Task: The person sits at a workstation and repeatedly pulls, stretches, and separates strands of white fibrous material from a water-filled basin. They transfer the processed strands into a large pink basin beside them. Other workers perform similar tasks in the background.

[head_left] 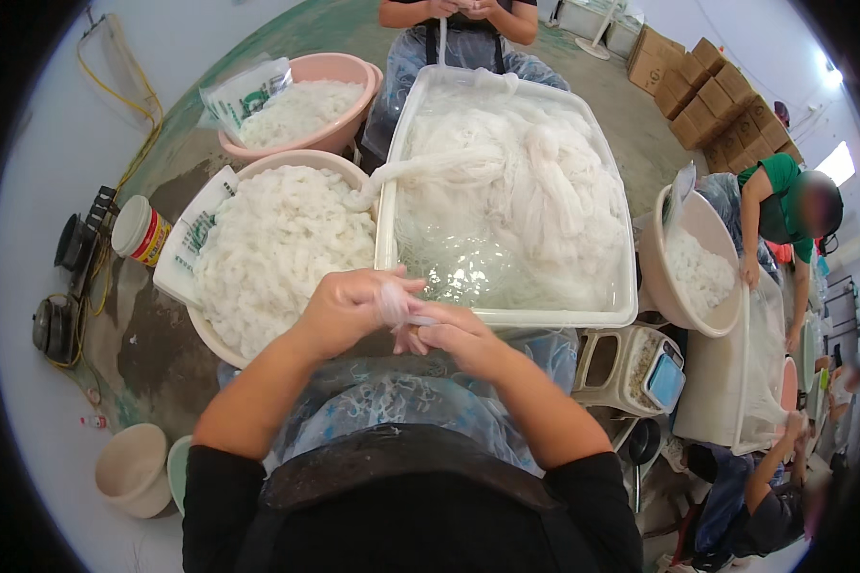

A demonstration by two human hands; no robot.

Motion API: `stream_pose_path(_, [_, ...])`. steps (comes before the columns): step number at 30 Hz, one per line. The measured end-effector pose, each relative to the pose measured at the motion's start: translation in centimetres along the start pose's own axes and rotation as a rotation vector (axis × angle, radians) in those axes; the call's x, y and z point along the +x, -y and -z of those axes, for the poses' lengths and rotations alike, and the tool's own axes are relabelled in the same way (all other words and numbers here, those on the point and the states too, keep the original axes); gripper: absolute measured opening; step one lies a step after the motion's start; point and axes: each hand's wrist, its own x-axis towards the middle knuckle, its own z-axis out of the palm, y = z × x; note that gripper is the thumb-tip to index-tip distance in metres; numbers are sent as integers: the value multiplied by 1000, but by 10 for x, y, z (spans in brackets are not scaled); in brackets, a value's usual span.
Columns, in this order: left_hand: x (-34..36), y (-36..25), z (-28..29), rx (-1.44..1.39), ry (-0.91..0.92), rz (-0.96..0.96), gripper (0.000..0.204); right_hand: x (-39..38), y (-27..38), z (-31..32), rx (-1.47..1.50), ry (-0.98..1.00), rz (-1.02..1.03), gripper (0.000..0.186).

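Over the near edge of a white rectangular tub, my two hands meet. A soft, wet, whitish strand is looped around the fingers of my left hand. My right hand has its fingers closed on the same strand, which passes between the hands. Whitish strands lie heaped in the tub, with clear water at its near left. A thick bundle drapes over the tub's left rim to a basin heaped with short white pieces. Some fingertips overlap and are hidden.
Another pink basin stands behind the left one. Across the tub sits a person handling a strand. At right are a stool with a small scale, a tan basin and other workers. A bucket stands at left.
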Motion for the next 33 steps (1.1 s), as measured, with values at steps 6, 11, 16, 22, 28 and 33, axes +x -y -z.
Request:
stream_pose_path(6, [3,-7,-12,991,103,-403,12,6,23,-6,-1218,-37,-56,22])
stream_pose_path(11, [5,-21,-12,719,123,-322,10,-13,8,6,-398,-101,-41,19])
stream_pose_path(16, [-5,-6,-29,-118,42,-134,6,-19,11,3,-363,-280,86,15])
stream_pose_path(22, [-13,0,-35,-389,-193,-182,9,-25,4,29,-213,-321,176,13])
stream_pose_path(28, [-5,-24,-41,-722,-386,-23,10,-12,8,-9,-447,-280,-93,20])
stream_pose_path(33, [-9,-31,-26,-1150,-202,82,12,-6,-10,-26,-586,-139,66,18])
